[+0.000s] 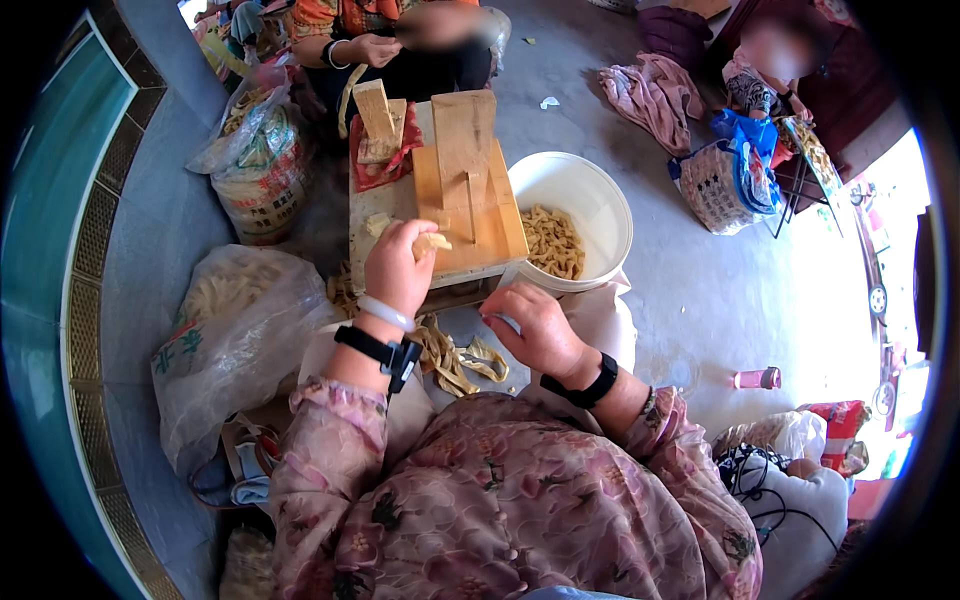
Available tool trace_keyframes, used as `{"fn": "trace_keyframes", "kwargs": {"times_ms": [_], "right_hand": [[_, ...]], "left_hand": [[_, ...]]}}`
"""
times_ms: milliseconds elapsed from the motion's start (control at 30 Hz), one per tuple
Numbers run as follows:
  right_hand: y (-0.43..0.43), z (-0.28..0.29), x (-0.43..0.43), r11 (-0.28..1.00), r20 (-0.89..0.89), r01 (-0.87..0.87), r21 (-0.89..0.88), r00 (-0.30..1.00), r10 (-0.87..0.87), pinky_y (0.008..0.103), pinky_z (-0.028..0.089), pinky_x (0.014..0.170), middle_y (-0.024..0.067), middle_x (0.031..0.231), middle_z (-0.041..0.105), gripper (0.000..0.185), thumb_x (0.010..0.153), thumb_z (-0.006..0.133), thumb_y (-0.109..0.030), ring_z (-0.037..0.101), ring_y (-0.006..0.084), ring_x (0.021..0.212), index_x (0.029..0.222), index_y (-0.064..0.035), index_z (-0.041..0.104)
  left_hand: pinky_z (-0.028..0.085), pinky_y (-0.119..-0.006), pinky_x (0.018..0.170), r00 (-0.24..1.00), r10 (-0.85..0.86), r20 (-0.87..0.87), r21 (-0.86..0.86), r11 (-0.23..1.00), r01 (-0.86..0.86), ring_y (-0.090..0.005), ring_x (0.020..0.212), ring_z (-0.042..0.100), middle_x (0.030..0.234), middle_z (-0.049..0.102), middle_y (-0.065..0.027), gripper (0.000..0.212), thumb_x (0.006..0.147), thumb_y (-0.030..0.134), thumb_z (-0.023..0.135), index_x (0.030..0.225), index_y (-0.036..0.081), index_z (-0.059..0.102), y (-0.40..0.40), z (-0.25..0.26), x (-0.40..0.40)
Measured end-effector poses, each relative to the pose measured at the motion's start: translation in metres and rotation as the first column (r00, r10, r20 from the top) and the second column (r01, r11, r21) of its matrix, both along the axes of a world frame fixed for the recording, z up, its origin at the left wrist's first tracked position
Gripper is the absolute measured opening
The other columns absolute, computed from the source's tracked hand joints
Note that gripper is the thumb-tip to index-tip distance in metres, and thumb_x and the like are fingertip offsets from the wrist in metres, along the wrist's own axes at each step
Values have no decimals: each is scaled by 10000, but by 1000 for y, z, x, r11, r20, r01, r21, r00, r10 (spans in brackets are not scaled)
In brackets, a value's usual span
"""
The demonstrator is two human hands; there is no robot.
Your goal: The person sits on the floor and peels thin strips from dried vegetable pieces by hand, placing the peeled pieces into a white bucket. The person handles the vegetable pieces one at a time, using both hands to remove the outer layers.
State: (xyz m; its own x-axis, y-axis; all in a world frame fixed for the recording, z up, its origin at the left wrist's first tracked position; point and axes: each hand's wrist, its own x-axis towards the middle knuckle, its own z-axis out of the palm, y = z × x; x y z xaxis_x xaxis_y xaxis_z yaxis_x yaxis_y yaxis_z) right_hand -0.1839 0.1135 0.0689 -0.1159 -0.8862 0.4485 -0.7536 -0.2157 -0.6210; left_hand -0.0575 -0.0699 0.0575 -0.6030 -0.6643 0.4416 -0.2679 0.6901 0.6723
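My left hand (401, 262) grips pale yellow folded strips (431, 244) at the left front edge of a wooden block (487, 247). An upright board (465, 142) rises from that block, with a thin upright rod (472, 210) in front of it. My right hand (540, 330) is raised over my lap, fingers curled towards the thumb; whether it pinches anything small is unclear. Left of the block, a pale piece (377, 223) lies on the worn low table (364, 251). Long tan strips (442, 360) lie between my legs.
A white bucket (604, 217) right of the block holds many short tan pieces (553, 240). Sacks of strips (259, 187) and a plastic bag (247, 322) stand left. Across the table a person's hand (375, 49) holds a strip beside another wooden stand (379, 120). A pink bottle (757, 378) lies right.
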Motion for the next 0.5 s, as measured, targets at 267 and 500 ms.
{"fn": "trace_keyframes", "kwargs": {"times_ms": [267,500], "right_hand": [[15,-50,2,967,255,-21,254,966,-46,384,510,716,130,840,649,77,808,619,-49,625,327,804,884,-42,629],[13,-84,-10,920,314,-65,387,947,-65,389,510,719,145,852,655,113,840,597,-110,627,340,806,917,-42,644]], "left_hand": [[510,-397,742,988,86,126,63,994,-94,-333,872,623,959,627,-107,184,761,92,712,929,103,640,-23,-19,-17],[504,-379,786,961,267,70,-49,963,-264,-308,915,621,1036,621,-83,104,772,90,703,859,97,647,-59,-35,18]]}}
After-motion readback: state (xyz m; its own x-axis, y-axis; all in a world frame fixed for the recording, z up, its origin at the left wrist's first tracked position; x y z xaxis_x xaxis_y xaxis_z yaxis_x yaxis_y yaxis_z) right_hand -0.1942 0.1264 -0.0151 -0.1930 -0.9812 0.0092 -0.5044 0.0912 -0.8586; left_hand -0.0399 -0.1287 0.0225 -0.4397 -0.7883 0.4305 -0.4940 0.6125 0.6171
